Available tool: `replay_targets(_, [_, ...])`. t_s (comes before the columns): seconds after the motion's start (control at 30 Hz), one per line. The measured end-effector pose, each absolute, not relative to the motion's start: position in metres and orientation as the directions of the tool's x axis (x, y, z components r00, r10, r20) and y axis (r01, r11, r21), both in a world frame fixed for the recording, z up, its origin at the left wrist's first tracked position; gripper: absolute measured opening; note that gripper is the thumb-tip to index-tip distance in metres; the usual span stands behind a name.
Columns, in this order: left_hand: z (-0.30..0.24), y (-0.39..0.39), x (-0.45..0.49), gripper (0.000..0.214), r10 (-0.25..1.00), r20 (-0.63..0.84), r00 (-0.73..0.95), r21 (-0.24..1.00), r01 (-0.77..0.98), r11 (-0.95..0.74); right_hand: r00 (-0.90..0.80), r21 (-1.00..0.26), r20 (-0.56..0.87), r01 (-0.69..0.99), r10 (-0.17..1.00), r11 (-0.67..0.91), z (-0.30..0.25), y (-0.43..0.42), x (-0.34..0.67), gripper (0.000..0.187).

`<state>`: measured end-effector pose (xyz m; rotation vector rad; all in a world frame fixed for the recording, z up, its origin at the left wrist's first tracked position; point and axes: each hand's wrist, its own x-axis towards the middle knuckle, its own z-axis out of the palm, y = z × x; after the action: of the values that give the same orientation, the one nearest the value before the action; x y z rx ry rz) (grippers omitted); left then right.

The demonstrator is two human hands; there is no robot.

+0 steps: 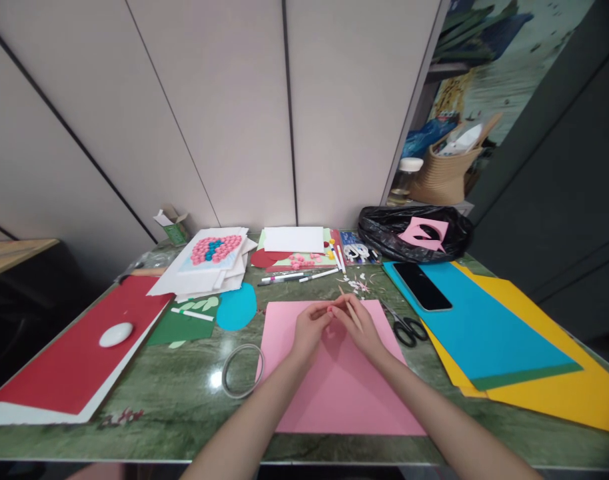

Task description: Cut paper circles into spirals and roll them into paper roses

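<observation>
Both hands meet above a pink sheet [329,393] that lies flat on the table. My left hand [310,328] is closed, its fingertips pinching a small pinkish-red piece [330,309] whose shape is mostly hidden. My right hand [360,328] touches the same piece with its fingertips. A thin wooden stick [353,315] is held in the right hand, slanting up between the fingers. Black-handled scissors [408,330] lie just right of the pink sheet. To its left rests a roll of tape [225,377], near a blue paper circle [237,308].
On the left are a red sheet [74,353] with a white oval object [116,335] and papers bearing a pink-and-blue ball design [216,250]. Blue [494,327] and yellow sheets [559,387] with a phone [422,287] lie right. A black bag [384,230] and pens [283,277] sit behind.
</observation>
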<state>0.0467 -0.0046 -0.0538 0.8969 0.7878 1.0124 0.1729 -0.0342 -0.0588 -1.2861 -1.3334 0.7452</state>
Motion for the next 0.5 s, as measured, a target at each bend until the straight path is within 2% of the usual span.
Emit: replay_targets(0.5, [-0.0548, -0.0032, 0.0460, 0.032, 0.925, -0.139, 0.353, 0.903, -0.338, 0.265, 0.137, -0.948, 0.261, 0.222, 0.956, 0.227, -0.0642, -0.0319, 0.1748, 0.019])
